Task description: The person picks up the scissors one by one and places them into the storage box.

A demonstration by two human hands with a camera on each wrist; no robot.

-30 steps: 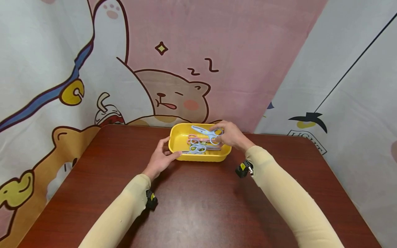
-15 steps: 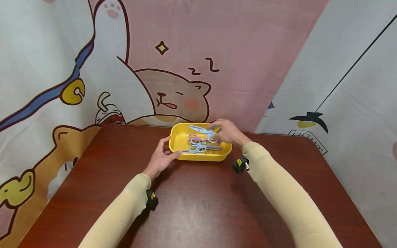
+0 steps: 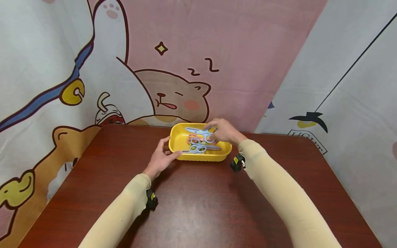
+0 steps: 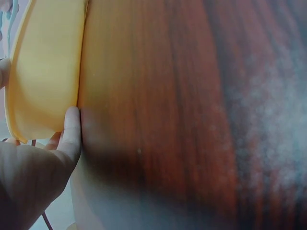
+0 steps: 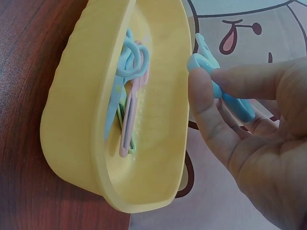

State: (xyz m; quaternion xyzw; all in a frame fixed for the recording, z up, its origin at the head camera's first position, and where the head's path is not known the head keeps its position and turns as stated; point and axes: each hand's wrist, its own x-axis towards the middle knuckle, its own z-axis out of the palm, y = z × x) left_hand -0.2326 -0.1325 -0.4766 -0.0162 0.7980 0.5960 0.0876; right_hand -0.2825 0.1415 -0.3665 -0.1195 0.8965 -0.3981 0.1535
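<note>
A yellow plastic basket [image 3: 203,158] sits near the table's far edge. At its left end my left hand [image 3: 158,160] grips it, the thumb at the front rim and the fingers against the outer side. My right hand [image 3: 225,131] pinches light-blue scissors [image 3: 193,130] by the handles, above the basket, with the blades pointing left. In the right wrist view, these scissors [image 5: 205,63] are held above the rim, apart from the others. Inside lie other scissors: blue ones [image 3: 198,148], pink ones [image 5: 128,124] and a partly hidden green piece [image 5: 132,143].
The dark red-brown wooden table [image 3: 192,206] extends toward me and to both sides of the basket. Right behind the far edge hangs a printed cloth [image 3: 242,69] with cartoon animals.
My right hand has shifted left by a small amount, carrying the light-blue scissors further over the basket. The left hand and the basket stay in place.
</note>
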